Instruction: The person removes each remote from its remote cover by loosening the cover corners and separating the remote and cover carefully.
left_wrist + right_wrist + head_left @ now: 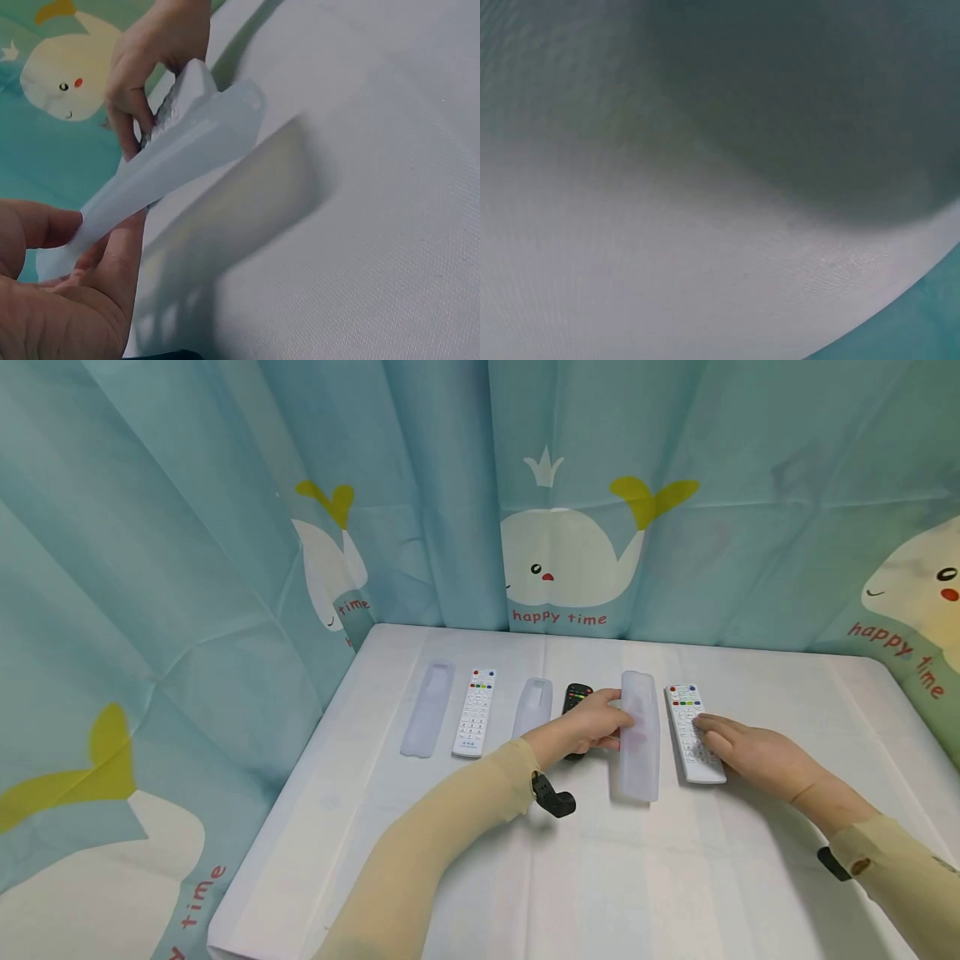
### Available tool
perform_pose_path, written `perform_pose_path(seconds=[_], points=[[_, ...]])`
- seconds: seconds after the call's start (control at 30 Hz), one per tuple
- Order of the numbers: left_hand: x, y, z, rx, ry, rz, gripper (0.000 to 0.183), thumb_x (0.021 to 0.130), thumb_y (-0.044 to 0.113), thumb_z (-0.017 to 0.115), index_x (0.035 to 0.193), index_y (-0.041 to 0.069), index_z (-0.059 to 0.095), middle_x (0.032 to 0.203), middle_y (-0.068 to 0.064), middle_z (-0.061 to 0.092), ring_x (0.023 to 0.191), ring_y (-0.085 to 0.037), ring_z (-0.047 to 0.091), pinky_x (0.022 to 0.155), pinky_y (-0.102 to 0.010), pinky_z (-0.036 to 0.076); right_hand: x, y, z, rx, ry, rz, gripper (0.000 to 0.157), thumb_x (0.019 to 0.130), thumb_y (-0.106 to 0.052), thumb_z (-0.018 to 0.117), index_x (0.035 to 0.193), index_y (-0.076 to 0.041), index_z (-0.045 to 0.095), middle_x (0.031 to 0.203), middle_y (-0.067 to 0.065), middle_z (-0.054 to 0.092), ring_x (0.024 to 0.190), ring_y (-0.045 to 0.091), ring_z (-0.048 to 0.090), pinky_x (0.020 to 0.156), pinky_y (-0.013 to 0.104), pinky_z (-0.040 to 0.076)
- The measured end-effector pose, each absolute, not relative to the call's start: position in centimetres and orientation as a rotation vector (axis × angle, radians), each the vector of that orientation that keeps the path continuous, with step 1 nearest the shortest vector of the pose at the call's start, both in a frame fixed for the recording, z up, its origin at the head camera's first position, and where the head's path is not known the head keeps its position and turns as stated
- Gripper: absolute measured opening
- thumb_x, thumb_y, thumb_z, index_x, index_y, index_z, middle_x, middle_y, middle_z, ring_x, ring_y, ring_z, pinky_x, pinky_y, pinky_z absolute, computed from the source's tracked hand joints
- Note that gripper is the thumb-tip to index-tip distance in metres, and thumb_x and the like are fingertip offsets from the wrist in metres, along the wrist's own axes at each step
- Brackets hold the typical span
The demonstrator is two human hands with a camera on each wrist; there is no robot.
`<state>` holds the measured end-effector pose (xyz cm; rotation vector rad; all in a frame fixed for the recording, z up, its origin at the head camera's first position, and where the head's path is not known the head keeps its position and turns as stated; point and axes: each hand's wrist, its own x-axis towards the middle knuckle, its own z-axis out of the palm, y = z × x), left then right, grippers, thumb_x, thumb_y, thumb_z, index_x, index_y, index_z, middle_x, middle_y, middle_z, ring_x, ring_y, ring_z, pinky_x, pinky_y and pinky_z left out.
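Note:
My left hand (600, 720) pinches a translucent silicone remote cover (639, 739) between thumb and fingers, holding it above the table. In the left wrist view the cover (180, 154) slants up from the left hand (67, 292), its shadow falling on the cloth. To its right is a white remote control (693, 743) with its keys facing up. Curled fingers of my right hand (757, 760) grip this remote's right side. From the left wrist view, that right hand (161, 56) reaches over the remote, partly hidden behind the cover. Neither hand shows in the right wrist view.
Further left lie a black remote control (577, 695), partly behind the left hand, a smaller translucent cover (533, 706), another white remote control (474, 714) and a long translucent cover (427, 710). A white cloth covers the table (600, 885). Blue printed curtains (435, 510) hang behind it.

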<state>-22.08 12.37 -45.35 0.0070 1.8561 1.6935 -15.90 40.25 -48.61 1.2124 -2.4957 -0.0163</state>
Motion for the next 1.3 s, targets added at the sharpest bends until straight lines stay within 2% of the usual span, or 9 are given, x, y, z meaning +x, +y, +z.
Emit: perform_pose_path(seconds=[0.3, 0.47, 0.53, 0.7, 0.77, 0.87, 1.0, 1.13, 1.3], points=[[-22.2, 12.4, -45.4, -0.004, 1.864, 1.679, 0.057, 0.096, 0.001, 0.067, 0.149, 0.011, 0.049, 0.091, -0.008, 0.065, 0.066, -0.016, 0.061, 0.044, -0.023, 0.048, -15.8, 40.6, -48.8, 1.237, -2.510, -0.014, 0.027, 0.084, 0.004, 0.056, 0.104, -0.010, 0.044, 0.132, 0.022, 0.059, 0.118, 0.039, 0.058, 0.081, 0.049, 0.053], [-22.3, 12.6, -45.3, 0.003, 1.852, 1.685, 0.058, 0.097, 0.001, 0.066, 0.150, 0.012, 0.048, 0.092, -0.008, 0.066, 0.067, -0.017, 0.062, 0.045, -0.024, 0.048, -15.4, 40.9, -48.9, 1.171, -2.578, 0.049, 0.011, 0.104, -0.009, 0.046, 0.114, -0.011, 0.050, 0.135, 0.019, 0.059, 0.119, 0.040, 0.060, 0.087, 0.051, 0.053], [-22.3, 12.7, -45.3, 0.000, 1.854, 1.686, 0.058, 0.097, 0.001, 0.067, 0.151, 0.013, 0.048, 0.092, -0.007, 0.066, 0.067, -0.017, 0.062, 0.046, -0.024, 0.049, -15.3, 40.9, -48.9, 1.144, -2.577, 0.070, 0.019, 0.111, -0.017, 0.036, 0.113, -0.009, 0.053, 0.133, 0.020, 0.061, 0.117, 0.040, 0.061, 0.085, 0.052, 0.054], [-22.2, 13.2, -45.3, 0.006, 1.862, 1.695, 0.060, 0.097, 0.001, 0.067, 0.152, 0.013, 0.047, 0.092, -0.007, 0.066, 0.069, -0.016, 0.063, 0.048, -0.024, 0.049, -14.9, 41.0, -48.4, 1.010, -2.546, 0.137, 0.016, 0.094, -0.002, 0.058, 0.109, -0.004, 0.063, 0.126, 0.020, 0.065, 0.105, 0.041, 0.066, 0.076, 0.054, 0.055], [-22.1, 13.5, -45.4, 0.011, 1.865, 1.695, 0.060, 0.097, 0.000, 0.066, 0.152, 0.013, 0.046, 0.091, -0.007, 0.066, 0.068, -0.016, 0.063, 0.048, -0.024, 0.049, -14.7, 40.9, -48.1, 0.955, -2.545, 0.162, 0.035, 0.076, 0.007, 0.068, 0.108, -0.004, 0.065, 0.125, 0.019, 0.065, 0.102, 0.040, 0.067, 0.073, 0.054, 0.055], [-22.1, 13.7, -45.4, 0.021, 1.880, 1.681, 0.059, 0.098, 0.000, 0.064, 0.152, 0.012, 0.045, 0.092, -0.007, 0.065, 0.066, -0.016, 0.062, 0.048, -0.024, 0.048, -14.4, 40.8, -47.6, 0.907, -2.547, 0.180, 0.041, 0.070, 0.011, 0.069, 0.108, -0.004, 0.066, 0.126, 0.018, 0.065, 0.101, 0.039, 0.068, 0.071, 0.053, 0.055], [-22.1, 13.9, -45.5, 0.032, 1.941, 1.636, 0.058, 0.099, 0.002, 0.063, 0.153, 0.011, 0.044, 0.096, -0.007, 0.063, 0.068, -0.016, 0.060, 0.050, -0.026, 0.048, -14.3, 40.4, -47.4, 0.892, -2.517, 0.208, 0.042, 0.071, 0.011, 0.066, 0.110, -0.004, 0.068, 0.125, 0.016, 0.066, 0.099, 0.037, 0.069, 0.069, 0.050, 0.056], [-22.3, 13.9, -45.6, 0.061, 2.040, 1.564, 0.057, 0.098, 0.000, 0.062, 0.151, 0.007, 0.045, 0.109, -0.011, 0.062, 0.084, -0.022, 0.065, 0.066, -0.034, 0.058, -14.4, 39.9, -47.4, 0.915, -2.457, 0.245, 0.039, 0.074, 0.009, 0.062, 0.110, -0.004, 0.068, 0.123, 0.015, 0.068, 0.096, 0.035, 0.070, 0.065, 0.049, 0.055], [-22.7, 13.7, -45.5, 0.159, 2.144, 1.450, 0.055, 0.097, -0.003, 0.061, 0.150, 0.001, 0.045, 0.118, -0.017, 0.061, 0.101, -0.030, 0.066, 0.081, -0.043, 0.060, -14.7, 39.2, -47.4, 0.920, -2.412, 0.252, 0.035, 0.096, -0.013, 0.038, 0.109, -0.005, 0.069, 0.121, 0.013, 0.069, 0.093, 0.033, 0.070, 0.060, 0.046, 0.055]])
